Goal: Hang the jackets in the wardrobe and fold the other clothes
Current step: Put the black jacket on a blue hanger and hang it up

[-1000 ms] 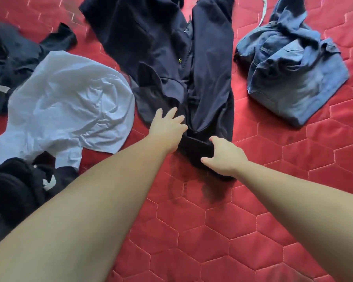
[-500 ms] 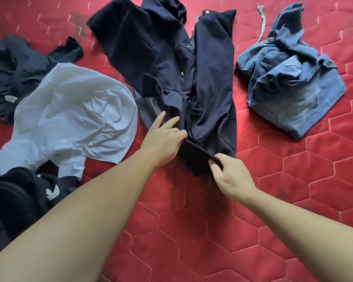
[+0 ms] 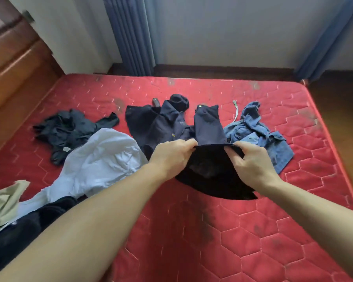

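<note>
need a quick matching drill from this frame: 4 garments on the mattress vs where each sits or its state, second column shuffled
Things:
1. black garment
2. denim jacket
3. white shirt
4. navy jacket

Places or states:
A. spread out left of the left hand
B. lifted at its top edge by both hands, left and right hand
C. crumpled at the right
D. lying open behind the hands

Pairs: 1-B, 2-C, 3-A, 4-D

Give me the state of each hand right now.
Left hand: closed, gripping the top edge of the black garment.
Right hand: closed, pinching the same edge of the black garment.
</note>
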The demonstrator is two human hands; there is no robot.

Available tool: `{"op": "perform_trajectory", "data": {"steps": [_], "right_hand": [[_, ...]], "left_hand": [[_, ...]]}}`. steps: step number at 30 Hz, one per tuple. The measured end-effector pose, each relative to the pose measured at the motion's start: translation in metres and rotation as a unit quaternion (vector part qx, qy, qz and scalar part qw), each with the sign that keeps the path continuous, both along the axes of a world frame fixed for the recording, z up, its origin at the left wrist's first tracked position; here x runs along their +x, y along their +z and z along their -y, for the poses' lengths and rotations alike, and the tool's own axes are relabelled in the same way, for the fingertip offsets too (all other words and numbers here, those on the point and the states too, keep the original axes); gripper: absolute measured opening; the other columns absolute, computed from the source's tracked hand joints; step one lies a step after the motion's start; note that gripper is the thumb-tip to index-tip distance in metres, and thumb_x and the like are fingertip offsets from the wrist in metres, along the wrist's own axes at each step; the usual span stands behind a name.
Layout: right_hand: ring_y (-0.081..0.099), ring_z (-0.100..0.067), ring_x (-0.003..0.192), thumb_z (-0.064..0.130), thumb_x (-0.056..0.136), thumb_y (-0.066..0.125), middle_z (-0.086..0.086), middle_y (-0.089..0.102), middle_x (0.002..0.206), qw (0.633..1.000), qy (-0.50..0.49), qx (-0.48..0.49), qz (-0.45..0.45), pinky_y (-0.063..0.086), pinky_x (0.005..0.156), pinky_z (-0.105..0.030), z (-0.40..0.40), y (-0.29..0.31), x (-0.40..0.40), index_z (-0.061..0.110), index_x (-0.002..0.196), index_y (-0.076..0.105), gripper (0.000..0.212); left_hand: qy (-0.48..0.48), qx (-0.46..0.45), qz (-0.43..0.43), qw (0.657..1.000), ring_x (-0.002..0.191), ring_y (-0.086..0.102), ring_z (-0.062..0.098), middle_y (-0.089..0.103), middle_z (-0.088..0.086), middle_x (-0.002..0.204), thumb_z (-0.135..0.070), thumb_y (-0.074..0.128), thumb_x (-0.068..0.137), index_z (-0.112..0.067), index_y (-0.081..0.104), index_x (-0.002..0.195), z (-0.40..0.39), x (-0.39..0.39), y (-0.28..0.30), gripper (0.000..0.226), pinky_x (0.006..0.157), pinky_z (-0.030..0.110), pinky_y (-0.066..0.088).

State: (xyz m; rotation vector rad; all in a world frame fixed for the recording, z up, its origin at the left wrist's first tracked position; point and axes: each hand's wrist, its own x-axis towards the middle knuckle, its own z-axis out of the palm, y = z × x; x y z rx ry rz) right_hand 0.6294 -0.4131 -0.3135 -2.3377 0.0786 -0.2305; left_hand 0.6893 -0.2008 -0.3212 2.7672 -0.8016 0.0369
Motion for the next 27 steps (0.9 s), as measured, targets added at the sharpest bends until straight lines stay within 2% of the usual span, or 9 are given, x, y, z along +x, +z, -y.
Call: {"op": "perform_trajectory", "data": {"steps": [6,10,14,17,19,21,23,25,27], "right_hand": [[0.047,-0.004,0.054,0.025,0.094,0.059,0.012,0.049,0.051,0.991,0.006,0.003,0.134,0.032,0.052,-0.015,-0.013,0.149,-0.006,0.028,0.055,0.047,0.041],[0.042,-0.007,0.051,0.026,0.093,0.058,0.008,0.045,0.050,0.978,0.007,-0.002,0.208,0.030,0.049,-0.015,-0.031,0.260,-0.019,0.016,0.056,0.046,0.041],[0.033,-0.013,0.053,0.027,0.093,0.055,0.000,0.037,0.054,0.961,0.019,-0.036,0.273,0.027,0.048,-0.020,-0.061,0.370,-0.044,0.006,0.057,0.045,0.042],[0.033,-0.018,0.058,0.025,0.091,0.053,-0.009,0.039,0.059,0.944,0.014,-0.044,0.327,0.028,0.054,-0.031,-0.083,0.436,-0.068,-0.002,0.061,0.048,0.041],[0.036,-0.020,0.062,0.024,0.091,0.050,-0.014,0.041,0.065,0.936,-0.004,-0.043,0.349,0.028,0.057,-0.034,-0.091,0.467,-0.083,-0.008,0.068,0.051,0.039],[0.033,-0.020,0.062,0.023,0.089,0.049,-0.011,0.037,0.063,0.933,-0.027,-0.029,0.358,0.026,0.056,-0.032,-0.095,0.486,-0.095,-0.004,0.064,0.046,0.037],[0.031,-0.019,0.062,0.023,0.087,0.048,-0.006,0.033,0.060,0.936,-0.041,-0.017,0.350,0.024,0.055,-0.030,-0.096,0.490,-0.105,0.005,0.059,0.041,0.034],[0.034,-0.018,0.063,0.023,0.085,0.049,-0.009,0.037,0.063,0.942,-0.055,0.002,0.330,0.026,0.056,-0.031,-0.090,0.485,-0.116,-0.004,0.065,0.048,0.034],[0.037,-0.018,0.060,0.026,0.081,0.053,-0.009,0.039,0.063,0.947,-0.066,0.037,0.312,0.028,0.055,-0.030,-0.077,0.476,-0.129,-0.006,0.070,0.054,0.034]], "left_hand": [[0.039,-0.138,0.032,0.989,0.086,0.064,0.038,0.070,0.010,0.094,-0.028,0.042,0.103,-0.017,0.059,0.112,-0.002,-0.029,0.137,0.022,0.072,0.047,0.051],[0.030,-0.257,0.077,0.963,0.082,0.065,0.030,0.071,0.003,0.089,-0.034,0.047,0.100,-0.021,0.058,0.109,-0.015,-0.058,0.234,0.018,0.072,0.043,0.052],[0.035,-0.391,0.090,0.915,0.077,0.066,0.003,0.069,-0.013,0.085,-0.054,0.058,0.088,-0.031,0.054,0.102,-0.032,-0.090,0.306,0.027,0.071,0.029,0.055],[0.040,-0.422,0.024,0.905,0.078,0.064,-0.007,0.069,-0.022,0.084,-0.051,0.070,0.078,-0.032,0.063,0.097,-0.054,-0.113,0.317,0.027,0.070,0.014,0.051],[0.073,-0.385,-0.024,0.920,0.064,0.058,-0.001,0.065,-0.022,0.064,-0.040,0.071,0.082,-0.028,0.066,0.072,-0.069,-0.126,0.300,0.016,0.061,0.015,0.047],[0.110,-0.397,-0.088,0.907,0.060,0.055,0.004,0.061,-0.020,0.055,-0.034,0.067,0.089,-0.027,0.064,0.063,-0.082,-0.141,0.286,0.028,0.055,0.015,0.043],[0.113,-0.448,-0.127,0.878,0.067,0.058,0.006,0.066,-0.016,0.067,-0.028,0.061,0.095,-0.023,0.067,0.072,-0.088,-0.156,0.283,0.024,0.062,0.020,0.046],[0.088,-0.485,-0.156,0.856,0.073,0.062,0.007,0.070,-0.006,0.080,-0.022,0.057,0.097,-0.018,0.070,0.086,-0.089,-0.180,0.294,0.017,0.070,0.025,0.050],[0.068,-0.514,-0.155,0.841,0.073,0.066,0.008,0.072,-0.005,0.082,-0.019,0.056,0.098,-0.015,0.070,0.092,-0.092,-0.208,0.312,0.016,0.067,0.021,0.053]]}}
